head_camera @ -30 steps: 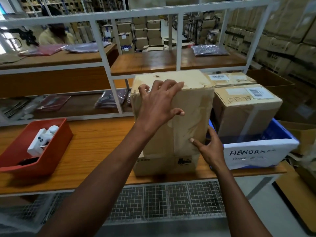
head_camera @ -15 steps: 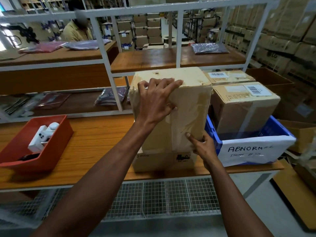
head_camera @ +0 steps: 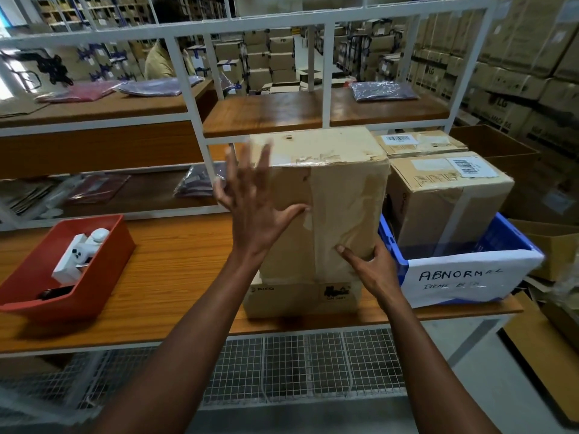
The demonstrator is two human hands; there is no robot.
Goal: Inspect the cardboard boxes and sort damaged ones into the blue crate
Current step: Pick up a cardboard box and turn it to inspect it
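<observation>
Box in hand: a tall brown cardboard box with wrinkled tape down its front and a torn top edge (head_camera: 341, 214) stands upright on a flat brown cardboard box printed with a small logo (head_camera: 300, 297), which lies on the wooden surface (head_camera: 175, 270).
Left hand: the left hand (head_camera: 255, 211) is spread wide with straight fingers, blurred by motion; its thumb touches the front of the tall box and the fingers lie over the upper left corner. It grips nothing.
Right hand: the right hand (head_camera: 371, 269) is at the lower right corner of the tall box, thumb flat on the front face and fingers going round the right side, so it steadies the box there.
Crate: the blue plastic crate with a white paper sign reading ABNORMAL (head_camera: 513, 236) sits just beside the tall box on the right, and already holds a taped brown carton with a barcode label (head_camera: 448, 195).
Also there: a red plastic tray holding a white device (head_camera: 94, 277) stands well apart on the left.
Step, as a judgement: the box looks under inspection; torn edge and peeling tape suggest it belongs in the crate.
Risk: with only one low grip, the tall box could tip off the flat box.
Risk: the crate looks nearly full, so a box set in may perch and slide off.
Risk: lifting by the torn top may rip it further.
</observation>
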